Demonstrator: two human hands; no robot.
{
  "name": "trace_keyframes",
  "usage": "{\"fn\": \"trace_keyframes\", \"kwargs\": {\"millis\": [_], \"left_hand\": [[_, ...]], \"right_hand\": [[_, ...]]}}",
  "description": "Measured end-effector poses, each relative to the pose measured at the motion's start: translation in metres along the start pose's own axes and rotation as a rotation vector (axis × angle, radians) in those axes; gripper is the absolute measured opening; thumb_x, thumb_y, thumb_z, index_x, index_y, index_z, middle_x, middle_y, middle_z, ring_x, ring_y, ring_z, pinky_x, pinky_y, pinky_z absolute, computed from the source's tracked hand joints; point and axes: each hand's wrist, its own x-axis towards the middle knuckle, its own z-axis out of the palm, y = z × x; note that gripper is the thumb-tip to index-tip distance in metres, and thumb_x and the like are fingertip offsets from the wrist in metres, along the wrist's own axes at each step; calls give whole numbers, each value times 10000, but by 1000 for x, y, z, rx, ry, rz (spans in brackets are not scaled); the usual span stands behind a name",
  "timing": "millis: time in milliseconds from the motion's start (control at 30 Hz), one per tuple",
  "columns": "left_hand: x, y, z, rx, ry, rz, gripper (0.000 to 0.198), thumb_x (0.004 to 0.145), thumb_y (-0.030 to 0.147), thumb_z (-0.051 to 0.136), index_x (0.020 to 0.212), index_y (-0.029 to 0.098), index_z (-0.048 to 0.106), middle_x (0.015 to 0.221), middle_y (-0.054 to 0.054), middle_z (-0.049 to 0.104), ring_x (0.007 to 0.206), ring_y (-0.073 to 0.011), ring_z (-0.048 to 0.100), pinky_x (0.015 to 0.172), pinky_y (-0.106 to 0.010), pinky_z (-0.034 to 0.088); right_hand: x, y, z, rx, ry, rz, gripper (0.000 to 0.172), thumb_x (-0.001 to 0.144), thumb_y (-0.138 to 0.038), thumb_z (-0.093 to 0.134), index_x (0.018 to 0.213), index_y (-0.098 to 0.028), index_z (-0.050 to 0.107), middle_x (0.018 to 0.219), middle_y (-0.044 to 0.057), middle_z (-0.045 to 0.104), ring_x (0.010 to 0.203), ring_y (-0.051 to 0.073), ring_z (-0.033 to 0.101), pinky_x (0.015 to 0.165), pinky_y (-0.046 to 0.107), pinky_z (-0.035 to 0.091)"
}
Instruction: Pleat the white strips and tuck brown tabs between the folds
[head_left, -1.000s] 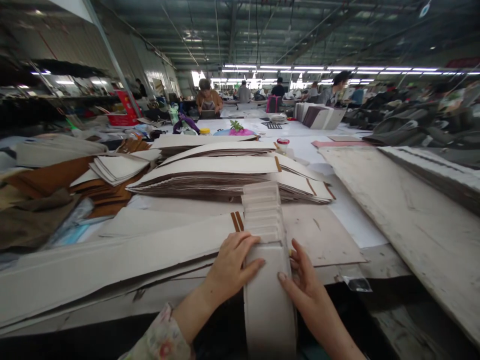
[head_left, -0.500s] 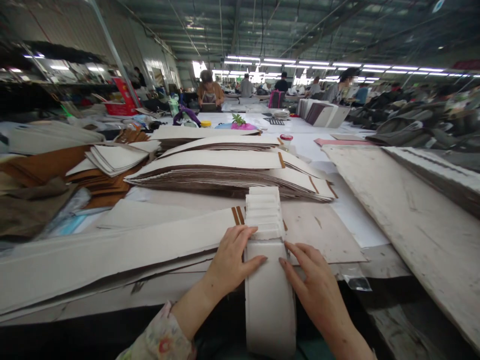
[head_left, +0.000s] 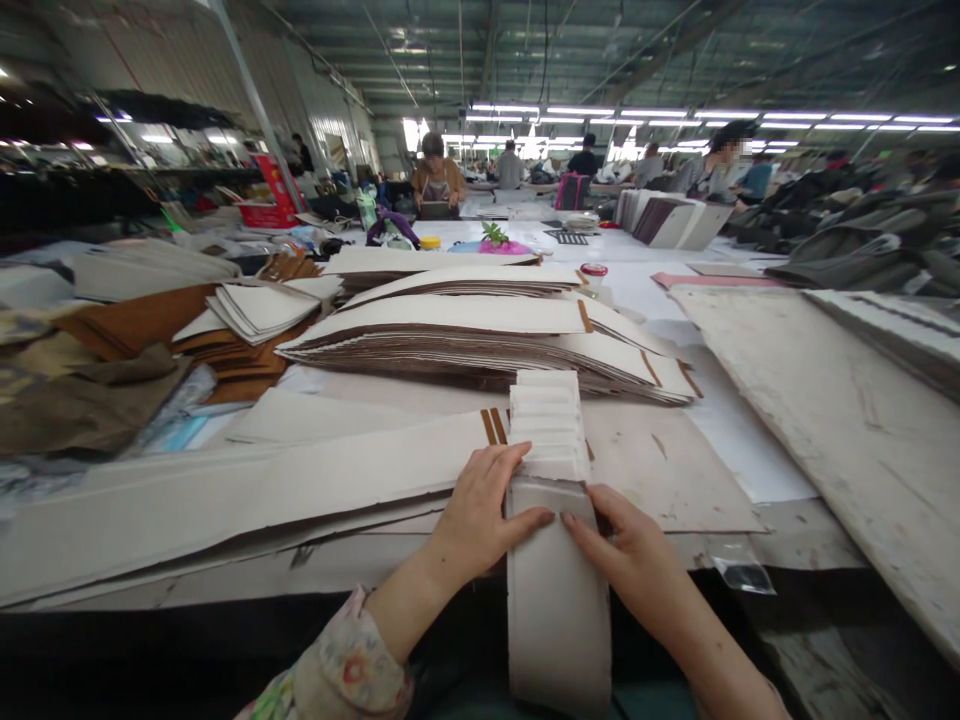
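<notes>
A pale strip (head_left: 559,610) with rough edges runs toward me and hangs over the table's front edge. Its far end lies against a stepped row of pale strip ends (head_left: 546,410), fanned one behind another. My left hand (head_left: 484,510) is on the left side, with its thumb across the strip and its fingers along the edge of the stepped ends. At the right edge, my right hand (head_left: 630,545) pinches the strip, thumb on top and forefinger bent by the corner. The undersides of both grips are hidden.
Long pale strips (head_left: 225,500) with brown end bands lie at left. Behind are thick strip stacks (head_left: 450,330), and brown pieces (head_left: 232,365) lie far left. A large pale board (head_left: 810,400) stands right. A clear plastic bag (head_left: 742,570) hangs at the table edge. Co-workers are farther back.
The whole view has shifted, so everything appears farther right. My right thumb has slid inward over the strip and the right forefinger is more bent. The left hand keeps its place on the strip.
</notes>
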Motion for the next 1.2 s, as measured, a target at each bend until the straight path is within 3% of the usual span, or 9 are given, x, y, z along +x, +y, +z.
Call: {"fn": "trace_keyframes", "kwargs": {"millis": [100,200,333,433,600,700,833,1033,1200], "left_hand": [[0,1,-2,-23,9,1,597,711,409,643,1206,191,389,1135,-89,505,1041,-229,455,906,-391,380],[1,3,-5,-56,2,4,493,691,364,673,1103,181,473,1086,-79,520,1022,-221,462,900,-376,385],[1,5,-9,-100,-32,-13,151,735,287,633,831,186,574,1002,-57,517,981,-199,480,864,-333,407],[-1,4,-9,-95,-26,-18,54,756,230,602,766,182,578,976,-54,503,965,-190,475,848,-319,408],[-3,3,-8,-23,1,-28,53,738,203,611,780,180,587,1002,-55,491,966,-202,453,849,-342,385],[-2,5,-8,-6,-15,-33,48,748,214,599,777,179,585,961,-53,506,937,-202,464,822,-340,392],[1,7,-11,27,-58,-30,77,768,240,577,828,192,587,938,-46,526,912,-198,472,795,-334,399],[16,21,-20,190,-223,5,128,769,221,569,895,238,585,895,-13,553,896,-204,475,785,-364,367],[32,38,-13,330,-298,71,78,792,203,529,853,208,579,857,-32,559,889,-219,483,784,-389,357]], "right_hand": [[-5,5,2,-57,46,-131,160,798,-225,451,902,-207,571,901,42,618,876,181,560,797,326,443],[-9,9,4,-52,53,-210,239,768,-128,430,946,-229,553,980,34,603,954,172,544,851,336,426],[-5,11,6,-40,37,-179,198,773,-117,418,891,-223,537,896,25,595,885,162,551,779,309,451],[-1,13,9,-60,62,-179,177,790,-152,433,926,-218,526,905,31,579,891,167,537,773,314,449],[-4,17,15,-210,279,-173,493,807,-260,488,1269,-210,321,1084,98,516,976,216,491,783,385,453],[-12,18,17,-352,397,-232,430,814,-279,501,1223,-214,388,1064,102,521,991,236,479,806,419,439],[-23,17,19,-448,300,-360,212,841,-192,449,1023,-234,551,931,60,567,870,192,530,773,368,456],[-27,16,23,-476,310,-375,211,848,-185,435,1011,-219,565,907,64,569,834,186,537,752,360,469],[-26,15,23,-453,300,-361,224,844,-165,427,1004,-218,574,903,62,569,831,180,541,752,347,469]]}}
